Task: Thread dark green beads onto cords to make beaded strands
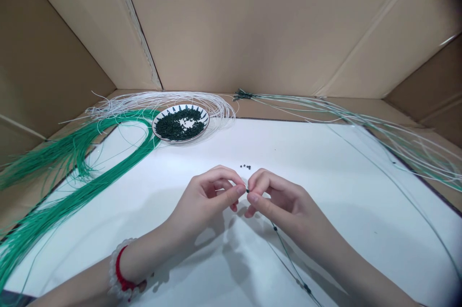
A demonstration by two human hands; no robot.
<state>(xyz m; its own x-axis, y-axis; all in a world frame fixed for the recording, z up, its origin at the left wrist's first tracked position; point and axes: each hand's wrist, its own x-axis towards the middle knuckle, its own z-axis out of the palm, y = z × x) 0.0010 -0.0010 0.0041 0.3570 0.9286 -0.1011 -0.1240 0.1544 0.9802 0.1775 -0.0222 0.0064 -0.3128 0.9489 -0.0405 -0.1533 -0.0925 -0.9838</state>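
Green bead point(247, 191) pinched between two hands at the middle of the white bench point(325, 162).
The far plate point(180, 123) holds a heap of dark green beads. Left hand point(205, 198) and right hand point(277, 198) meet, fingers closed tight on the bead and its thin cord point(288, 259), which runs near-right. Four loose beads point(246, 167) lie just beyond; green cords point(72, 186) sweep left, pale strands point(378, 129) right, cardboard walls point(252, 23) behind.
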